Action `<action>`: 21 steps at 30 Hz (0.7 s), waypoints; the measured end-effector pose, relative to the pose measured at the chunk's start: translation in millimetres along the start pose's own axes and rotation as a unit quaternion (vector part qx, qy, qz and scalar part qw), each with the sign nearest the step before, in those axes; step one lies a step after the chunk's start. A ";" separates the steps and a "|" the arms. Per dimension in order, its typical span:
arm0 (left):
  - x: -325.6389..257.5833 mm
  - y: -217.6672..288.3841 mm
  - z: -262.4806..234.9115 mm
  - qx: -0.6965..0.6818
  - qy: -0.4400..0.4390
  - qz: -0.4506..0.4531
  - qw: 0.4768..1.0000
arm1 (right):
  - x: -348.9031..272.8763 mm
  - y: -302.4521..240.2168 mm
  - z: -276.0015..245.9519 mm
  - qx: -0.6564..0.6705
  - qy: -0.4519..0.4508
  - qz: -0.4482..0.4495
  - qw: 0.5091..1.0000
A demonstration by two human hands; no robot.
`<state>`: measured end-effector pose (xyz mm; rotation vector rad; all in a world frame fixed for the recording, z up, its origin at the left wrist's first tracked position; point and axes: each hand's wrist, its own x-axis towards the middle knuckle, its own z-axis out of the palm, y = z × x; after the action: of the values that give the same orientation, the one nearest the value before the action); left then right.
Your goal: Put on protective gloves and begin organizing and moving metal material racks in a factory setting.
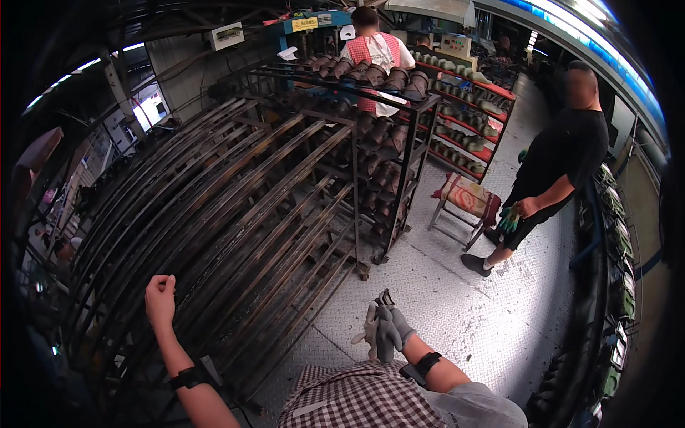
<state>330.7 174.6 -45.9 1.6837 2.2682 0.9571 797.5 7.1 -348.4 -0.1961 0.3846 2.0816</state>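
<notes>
Left hand bare, curled into a loose fist, fingers folded in, holding nothing; it hovers just over the near edge of a big metal rack. Black strap on that wrist. Rack runs ahead and to the right of the left hand: long dark steel bars, rusty and dull, set in parallel rows that bend with the lens. Slots by the hand carry nothing.

Right hand wears a grey knit glove, rough fabric, fingers pointing up and closed loosely together; a second limp glove looks bunched in the grip, though it's hard to tell it apart. Black strap on that wrist too. Under and beyond the right hand: grey metal floor with raised tread pattern, slightly shiny.

Far ahead of the right hand, a tall black wire cart on small wheels, shelves packed with dark brown shoe forms, rounded and glossy. Beyond it a red shelf unit filled with rows of pale greenish shoe forms. Ahead right, a small folding stool with a patterned cloth seat on thin metal legs.

A person in black stands right of the stool, holding green gloves. Another person in a red-and-white top stands behind the cart. Checked shirt at the bottom edge, between both hands.
</notes>
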 end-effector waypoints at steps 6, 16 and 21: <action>5.8 -14.2 0.8 -0.002 -0.003 -0.001 1.000 | 1.8 3.8 5.1 -0.024 -0.003 -0.013 1.000; 6.5 -15.9 2.3 -0.001 -0.001 0.018 1.000 | 3.1 10.6 12.8 -0.006 0.064 -0.086 0.994; 7.1 -15.4 4.2 0.003 0.001 0.025 1.000 | 7.5 2.1 -6.4 -0.014 0.030 -0.060 0.998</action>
<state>317.9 180.1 -56.3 1.7515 2.2427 0.9631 791.8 10.0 -356.2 -0.2919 0.3710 1.9664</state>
